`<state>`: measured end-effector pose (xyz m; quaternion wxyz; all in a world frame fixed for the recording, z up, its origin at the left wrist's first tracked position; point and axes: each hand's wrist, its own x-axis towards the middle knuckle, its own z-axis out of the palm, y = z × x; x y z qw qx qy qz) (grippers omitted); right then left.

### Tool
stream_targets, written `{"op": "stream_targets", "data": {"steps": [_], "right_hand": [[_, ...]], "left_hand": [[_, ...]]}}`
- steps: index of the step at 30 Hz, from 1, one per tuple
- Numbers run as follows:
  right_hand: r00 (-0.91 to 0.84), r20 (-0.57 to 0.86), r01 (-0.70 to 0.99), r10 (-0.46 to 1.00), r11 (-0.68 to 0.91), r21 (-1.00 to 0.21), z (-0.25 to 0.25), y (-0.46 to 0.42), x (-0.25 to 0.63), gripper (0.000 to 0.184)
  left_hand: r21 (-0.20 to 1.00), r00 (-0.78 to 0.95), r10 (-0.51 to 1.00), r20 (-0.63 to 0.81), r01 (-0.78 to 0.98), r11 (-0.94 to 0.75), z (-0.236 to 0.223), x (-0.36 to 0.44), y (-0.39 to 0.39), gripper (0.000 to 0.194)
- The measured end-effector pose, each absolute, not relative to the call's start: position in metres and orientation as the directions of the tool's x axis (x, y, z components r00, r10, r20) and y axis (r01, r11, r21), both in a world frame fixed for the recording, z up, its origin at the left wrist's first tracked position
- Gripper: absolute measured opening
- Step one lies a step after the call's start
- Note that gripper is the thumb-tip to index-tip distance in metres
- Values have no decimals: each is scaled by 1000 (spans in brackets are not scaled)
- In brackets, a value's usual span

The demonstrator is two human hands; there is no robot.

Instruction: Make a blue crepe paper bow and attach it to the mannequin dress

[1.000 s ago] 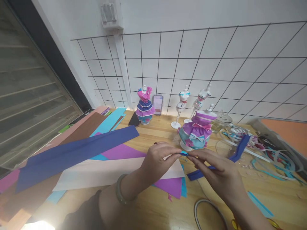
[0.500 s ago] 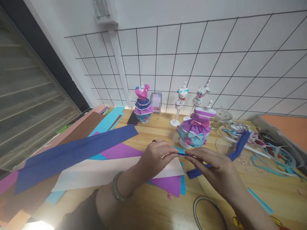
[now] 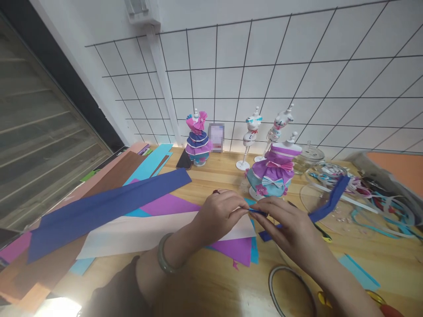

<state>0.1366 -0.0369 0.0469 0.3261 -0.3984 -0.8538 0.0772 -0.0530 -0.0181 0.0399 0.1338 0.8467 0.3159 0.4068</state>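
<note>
My left hand (image 3: 220, 216), with a ring and a pale bangle at the wrist, pinches one end of a small folded blue strip (image 3: 258, 212). My right hand (image 3: 292, 231) pinches the other end, and the fingertips of both hands nearly meet. A bit of light blue shows beside the dark blue; whether it is paper or cloth I cannot tell. Behind my right hand lies a longer dark blue folded strip (image 3: 330, 200), partly hidden by the hand. Just beyond my fingers stands a small dress form in a purple and teal dress (image 3: 272, 176).
Long sheets, including a dark blue sheet (image 3: 109, 209) and a whitish sheet (image 3: 139, 235), overlap at the left. Two bare dress forms and another dressed form (image 3: 198, 143) stand by the wall. Ribbons (image 3: 393, 215) lie at right, a tape ring (image 3: 271, 286) in front.
Both hands keep pinching the small strip; my right fingers have shifted left along it, closer to the left. A dark tool with a yellow end now shows behind my right hand.
</note>
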Motion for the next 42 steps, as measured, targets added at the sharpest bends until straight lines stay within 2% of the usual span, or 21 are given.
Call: {"op": "stream_targets", "data": {"steps": [5,10,13,17,20,21,24,26,35,42], "right_hand": [[-462,550,580,696,706,-407,47,-37,136,15],[-437,542,573,718,686,-448,44,-36,137,17],[-416,544,584,728,673,-454,42,-35,138,19],[-384,561,578,734,664,-474,44,-37,136,18],[-312,618,558,722,665,-495,46,-40,131,14],[-287,637,551,715,667,-501,47,-41,129,12],[-233,679,517,696,680,-520,48,-46,121,12],[-219,694,483,686,694,-534,49,-48,117,14],[-168,643,447,748,639,-626,43,-56,106,12],[-163,645,454,747,637,-623,44,-58,104,15]], "left_hand": [[523,452,659,601,401,-752,43,-54,-20,15],[564,461,680,569,384,-732,47,-59,-17,16],[634,444,725,526,364,-683,49,-62,-15,17],[812,381,831,404,269,-518,48,-62,-15,20],[958,379,893,240,55,-281,44,-59,-16,42],[983,405,896,180,-32,-183,43,-58,-16,43],[974,510,859,48,-213,72,43,-54,-18,32],[951,552,833,29,-273,148,44,-52,-19,25],[910,533,846,28,-363,199,36,-48,-15,23],[888,477,878,32,-418,194,35,-49,-13,19]]}}
